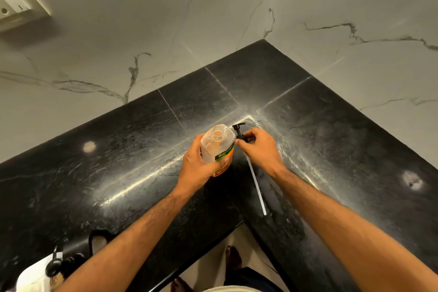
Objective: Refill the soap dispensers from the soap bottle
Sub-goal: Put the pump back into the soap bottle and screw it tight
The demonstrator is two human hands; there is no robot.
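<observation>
The left hand [198, 157] grips the open dispenser [218, 147] upright above the surface [118, 161], while the right hand [259, 147] pinches the pump [240, 134] just beside it at 3 o'clock, tube [257, 185] trailing toward 5.

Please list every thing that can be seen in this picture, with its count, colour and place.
soap dispenser bottle: 1, clear with orange label, open neck, middle of counter
pump: 1, black head with white tube, right of the bottle, taken out
counter: 1, black stone, corner shape
wall: white marble with grey veins, behind the counter
wall socket plate: 1, white, top left
dark objects: several, bottom left edge, unclear
left hand: 1, holds the bottle
right hand: 1, pinches the pump head
</observation>
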